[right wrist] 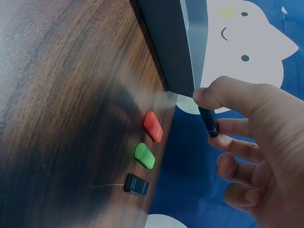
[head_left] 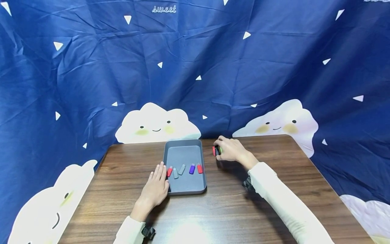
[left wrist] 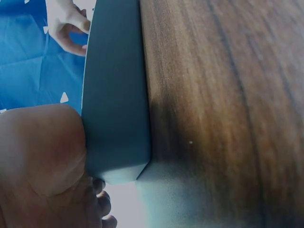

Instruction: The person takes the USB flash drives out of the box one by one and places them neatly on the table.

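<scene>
My right hand (head_left: 231, 149) is raised above the table to the right of the tray. In the right wrist view its thumb and fingertips pinch a small black USB stick (right wrist: 209, 122). Beyond it on the table lie a red USB stick (right wrist: 153, 126), a green one (right wrist: 144, 156) and a black one with a thin cord (right wrist: 136, 184). My left hand (head_left: 156, 188) rests against the left side of the grey tray (head_left: 187, 188), fingers straight. Inside the tray are several USB sticks: a red one (head_left: 199, 168), a purple one (head_left: 192, 169), grey ones (head_left: 181, 169) and another red one (head_left: 169, 171).
The wooden table (head_left: 259, 210) reaches back to a blue curtain (head_left: 213, 51) printed with clouds and white triangles. Black cameras are strapped to both wrists, under white sleeves (head_left: 289, 203).
</scene>
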Demonstrator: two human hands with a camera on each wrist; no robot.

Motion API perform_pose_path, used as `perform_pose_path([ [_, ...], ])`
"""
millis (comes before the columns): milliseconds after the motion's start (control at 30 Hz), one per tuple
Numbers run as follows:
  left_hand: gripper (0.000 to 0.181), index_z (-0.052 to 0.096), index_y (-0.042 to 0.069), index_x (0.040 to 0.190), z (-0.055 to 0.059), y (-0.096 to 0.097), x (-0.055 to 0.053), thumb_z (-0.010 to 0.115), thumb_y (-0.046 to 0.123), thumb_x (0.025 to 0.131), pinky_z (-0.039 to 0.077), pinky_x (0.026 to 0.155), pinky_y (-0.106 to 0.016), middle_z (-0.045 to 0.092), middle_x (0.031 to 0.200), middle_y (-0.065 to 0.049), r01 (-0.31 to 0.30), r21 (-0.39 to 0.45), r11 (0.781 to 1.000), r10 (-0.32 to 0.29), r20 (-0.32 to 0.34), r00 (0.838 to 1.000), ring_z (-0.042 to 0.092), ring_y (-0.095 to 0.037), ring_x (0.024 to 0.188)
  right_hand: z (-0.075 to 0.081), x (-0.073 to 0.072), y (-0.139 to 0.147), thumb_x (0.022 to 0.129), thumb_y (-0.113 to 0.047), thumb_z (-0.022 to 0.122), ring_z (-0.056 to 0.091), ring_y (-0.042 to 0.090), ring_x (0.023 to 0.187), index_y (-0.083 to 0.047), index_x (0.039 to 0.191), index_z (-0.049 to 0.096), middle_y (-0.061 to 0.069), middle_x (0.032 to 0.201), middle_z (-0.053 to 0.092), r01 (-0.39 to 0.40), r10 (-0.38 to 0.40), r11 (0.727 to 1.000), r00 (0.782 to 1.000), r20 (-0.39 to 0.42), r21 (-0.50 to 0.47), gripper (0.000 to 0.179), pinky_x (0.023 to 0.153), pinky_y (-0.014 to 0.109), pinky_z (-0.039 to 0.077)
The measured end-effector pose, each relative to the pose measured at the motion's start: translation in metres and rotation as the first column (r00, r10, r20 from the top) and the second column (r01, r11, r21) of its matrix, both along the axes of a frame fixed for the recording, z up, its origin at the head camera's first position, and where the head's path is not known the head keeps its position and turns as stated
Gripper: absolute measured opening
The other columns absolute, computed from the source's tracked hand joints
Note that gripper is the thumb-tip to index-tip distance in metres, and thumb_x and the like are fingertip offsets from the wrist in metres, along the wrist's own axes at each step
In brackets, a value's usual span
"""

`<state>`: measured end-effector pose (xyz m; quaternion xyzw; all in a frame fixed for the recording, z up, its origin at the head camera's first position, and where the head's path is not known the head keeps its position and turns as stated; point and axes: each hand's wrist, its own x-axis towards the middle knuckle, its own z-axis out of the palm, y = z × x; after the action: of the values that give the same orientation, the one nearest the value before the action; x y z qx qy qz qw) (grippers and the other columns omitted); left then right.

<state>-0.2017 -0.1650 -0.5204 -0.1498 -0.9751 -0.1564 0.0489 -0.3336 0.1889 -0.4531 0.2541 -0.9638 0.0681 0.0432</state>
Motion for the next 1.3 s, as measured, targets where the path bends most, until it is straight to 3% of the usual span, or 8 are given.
perform_pose_path([
  [333,0.061,0.035,-0.014,0.159,0.004,0.001,0.001,0.048,0.017,0.108,0.029,0.129,-0.063,0.028,0.172,-0.029,-0.009,-0.023,1.000,0.010,0.023,1.000,0.030,-0.046,0.160,-0.002,0.001,0.011,0.078,-0.039,0.084,0.070,0.029,0.080,-0.015,0.129,0.073,0.006,0.124,0.067,0.002,-0.002,1.000,1.000,0.001,0.000,0.057,0.068,0.048,0.057],
  [667,0.061,0.034,-0.014,0.159,-0.003,-0.002,0.001,0.044,0.018,0.108,0.030,0.129,-0.063,0.029,0.172,-0.030,0.006,-0.006,1.000,-0.006,-0.006,1.000,0.030,-0.046,0.160,-0.005,0.001,0.021,0.078,-0.038,0.083,0.071,0.031,0.082,-0.014,0.129,0.073,0.007,0.125,0.067,0.016,-0.016,1.000,1.000,0.000,-0.004,0.058,0.068,0.048,0.058],
  [833,0.061,0.033,-0.013,0.160,0.003,0.001,0.002,0.048,0.018,0.109,0.028,0.130,-0.062,0.026,0.173,-0.028,-0.021,-0.031,0.999,0.023,0.043,0.999,0.027,-0.045,0.162,-0.005,0.001,0.026,0.078,-0.038,0.083,0.073,0.034,0.089,-0.014,0.130,0.073,0.008,0.126,0.067,0.018,-0.018,1.000,1.000,-0.005,-0.004,0.058,0.070,0.051,0.059],
  [1000,0.061,0.035,-0.013,0.160,0.004,0.001,0.001,0.048,0.018,0.109,0.029,0.130,-0.062,0.028,0.173,-0.028,-0.020,-0.042,0.999,0.021,0.043,0.999,0.029,-0.045,0.161,-0.005,0.001,0.032,0.078,-0.037,0.083,0.074,0.036,0.096,-0.013,0.129,0.073,0.009,0.127,0.068,0.022,-0.022,1.000,1.000,0.001,-0.005,0.057,0.074,0.053,0.060],
  [1300,0.060,0.035,-0.012,0.160,0.008,0.002,0.002,0.047,0.018,0.110,0.028,0.130,-0.062,0.027,0.174,-0.026,-0.023,-0.043,0.999,0.026,0.061,0.998,0.028,-0.044,0.161,0.000,-0.001,0.044,0.078,-0.037,0.085,0.073,0.035,0.090,-0.012,0.128,0.073,0.009,0.122,0.068,0.039,-0.039,0.999,0.999,-0.001,-0.009,0.057,0.073,0.054,0.060],
])
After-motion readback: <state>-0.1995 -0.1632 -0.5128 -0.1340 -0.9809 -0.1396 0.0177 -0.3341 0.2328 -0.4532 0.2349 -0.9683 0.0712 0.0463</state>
